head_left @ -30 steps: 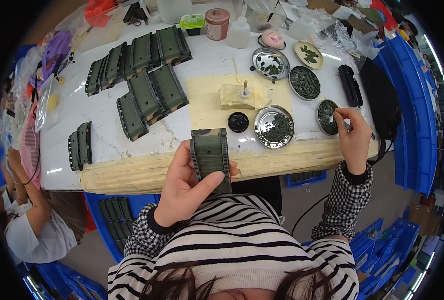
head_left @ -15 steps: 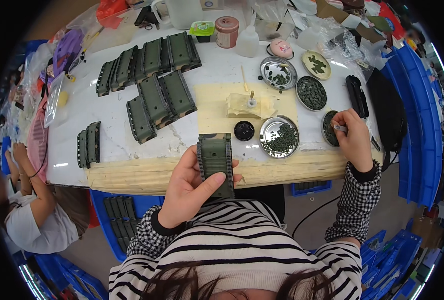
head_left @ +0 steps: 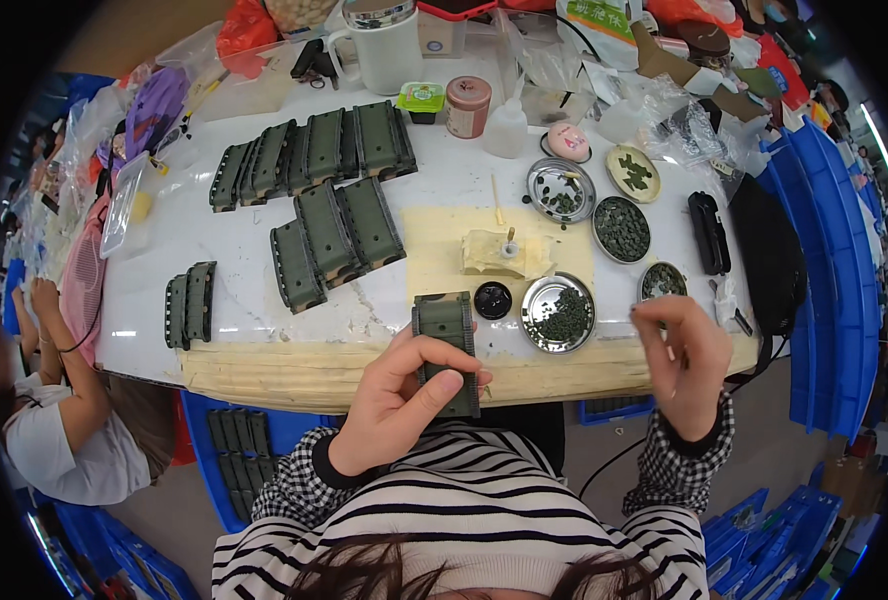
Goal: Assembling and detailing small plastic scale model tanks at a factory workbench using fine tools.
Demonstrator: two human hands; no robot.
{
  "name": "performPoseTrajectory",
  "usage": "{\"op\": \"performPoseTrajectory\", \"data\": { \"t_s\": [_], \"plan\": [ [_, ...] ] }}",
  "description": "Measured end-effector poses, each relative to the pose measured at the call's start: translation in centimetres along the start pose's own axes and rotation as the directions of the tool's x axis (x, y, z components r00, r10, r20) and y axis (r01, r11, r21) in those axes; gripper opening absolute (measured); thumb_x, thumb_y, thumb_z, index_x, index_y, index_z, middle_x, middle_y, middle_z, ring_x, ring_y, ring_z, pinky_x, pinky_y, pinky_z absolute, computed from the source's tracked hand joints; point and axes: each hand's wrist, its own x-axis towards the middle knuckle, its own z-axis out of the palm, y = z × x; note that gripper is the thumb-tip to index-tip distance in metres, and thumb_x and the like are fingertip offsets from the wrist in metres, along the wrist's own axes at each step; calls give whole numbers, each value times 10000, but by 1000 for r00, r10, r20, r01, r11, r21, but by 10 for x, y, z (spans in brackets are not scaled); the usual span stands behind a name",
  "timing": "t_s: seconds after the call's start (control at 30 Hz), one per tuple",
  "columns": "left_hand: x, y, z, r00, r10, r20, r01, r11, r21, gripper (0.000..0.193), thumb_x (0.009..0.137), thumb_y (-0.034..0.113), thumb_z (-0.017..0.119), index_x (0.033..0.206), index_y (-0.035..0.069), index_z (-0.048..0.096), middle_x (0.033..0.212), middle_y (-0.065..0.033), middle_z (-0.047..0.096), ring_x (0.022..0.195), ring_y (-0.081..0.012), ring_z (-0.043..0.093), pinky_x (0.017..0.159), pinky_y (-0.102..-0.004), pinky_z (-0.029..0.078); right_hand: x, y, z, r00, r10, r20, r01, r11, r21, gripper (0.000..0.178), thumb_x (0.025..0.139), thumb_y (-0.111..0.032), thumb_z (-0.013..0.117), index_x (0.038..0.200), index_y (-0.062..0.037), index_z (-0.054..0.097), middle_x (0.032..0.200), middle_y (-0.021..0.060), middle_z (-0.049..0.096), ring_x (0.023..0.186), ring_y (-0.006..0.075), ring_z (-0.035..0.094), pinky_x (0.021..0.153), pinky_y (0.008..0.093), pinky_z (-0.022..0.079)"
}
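My left hand [head_left: 399,400] is closed around a dark green curved panel [head_left: 448,318] with stitched-looking dark edges and a camouflage-patterned end, held upright at the table's front edge. The thumb and bent fingers lie over its lower front. My right hand [head_left: 689,355] hovers just in front of a small round tin [head_left: 661,282] of dark green bits. Its fingertips are pinched together; a tiny dark speck shows there, too small to name. Nearest the panel are a small black pot [head_left: 492,300] and a round metal dish [head_left: 558,313] of green bits.
Similar green panels [head_left: 349,230] lie in groups on the left of the table. Farther right stand more dishes [head_left: 622,230] of green pieces, a black case [head_left: 708,233] and blue bins [head_left: 814,290]. A mug [head_left: 384,55] stands behind; another person [head_left: 74,420] sits at left.
My right hand has drawn back toward me from the small tin, uncovering it. The left fingers have folded over the panel's front. The view has shifted, showing more of the table's back.
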Motion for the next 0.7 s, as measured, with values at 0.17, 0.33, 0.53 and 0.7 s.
{"op": "performPoseTrajectory", "data": {
  "t_s": [0.17, 0.33, 0.53, 0.7],
  "plan": [
    [8, 9, 8, 996, 23, 85, -52, 935, 352, 147, 982, 87, 458, 1039, -2, 561, 1037, -72, 536, 986, -151, 551, 907, -289, 425, 8, -48, 38, 774, -613, 161, 608, 789, 82, 211, 744, -98, 626, 947, -40, 636, 947, 84, 665, 578, 121, 530, 543, 253, 411],
    [-1, 7, 1, 993, 120, 13, -118, 943, 310, 132, 977, 69, 449, 958, 2, 562, 1023, -67, 541, 940, -146, 517, 899, -284, 403, 13, -66, 48, 701, -695, 157, 702, 712, 14, 197, 758, -100, 612, 945, -43, 630, 934, 80, 666, 555, 102, 488, 545, 241, 398],
    [-11, -4, -12, 996, 88, 8, -86, 950, 302, 175, 1010, 129, 433, 945, 3, 534, 1198, -157, 543, 1004, -186, 588, 903, -311, 456, 7, -72, 48, 753, -637, 167, 638, 768, 55, 252, 782, -133, 608, 1004, -20, 647, 1016, 97, 651, 560, 114, 494, 523, 250, 398],
    [-9, 8, -8, 997, 75, -25, -77, 993, -84, 211, 1020, 180, 414, 949, 0, 498, 1245, -207, 474, 981, -262, 653, 847, -389, 547, 1, -84, 17, 346, -914, 213, 152, 279, 948, 256, 909, -192, 592, 1007, 31, 667, 1075, 126, 674, 511, 111, 480, 512, 237, 399]
  ]
}}
